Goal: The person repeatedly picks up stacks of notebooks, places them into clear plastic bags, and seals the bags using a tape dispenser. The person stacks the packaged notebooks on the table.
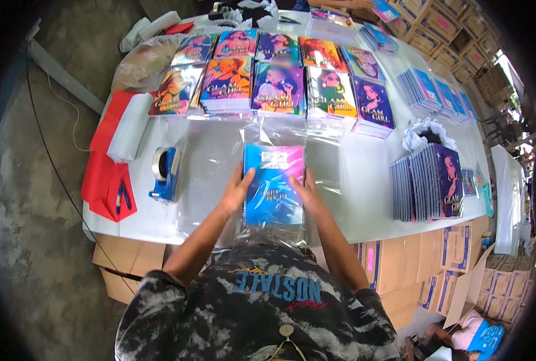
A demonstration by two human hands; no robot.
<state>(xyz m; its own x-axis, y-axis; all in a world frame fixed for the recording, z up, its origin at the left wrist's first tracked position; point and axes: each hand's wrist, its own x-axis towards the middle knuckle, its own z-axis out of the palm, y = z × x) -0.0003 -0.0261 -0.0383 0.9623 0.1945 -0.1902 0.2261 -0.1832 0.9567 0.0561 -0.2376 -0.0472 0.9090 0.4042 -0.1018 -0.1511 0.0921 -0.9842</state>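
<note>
A blue-and-pink covered notebook [274,207] lies in front of me, its printing upside down from my side; whether it is one or a stack I cannot tell. My left hand [237,194] grips its left edge, thumb on the cover. On the opposite edge, my right hand [307,194] holds it the same way. Clear plastic film [211,162] is spread under and around it. Beyond the film stand two rows of stacked notebooks [277,87] with colourful illustrated covers. Left of the film is a blue tape dispenser [170,174] with a roll in it.
At the right stand spiral-bound notebooks [417,186], with blue stacks [421,90] farther back. Red sheets [102,174] with pens and a white roll [129,127] lie left. Cardboard boxes [400,259] sit below the table edge. Another person's hand [358,5] shows at the far side.
</note>
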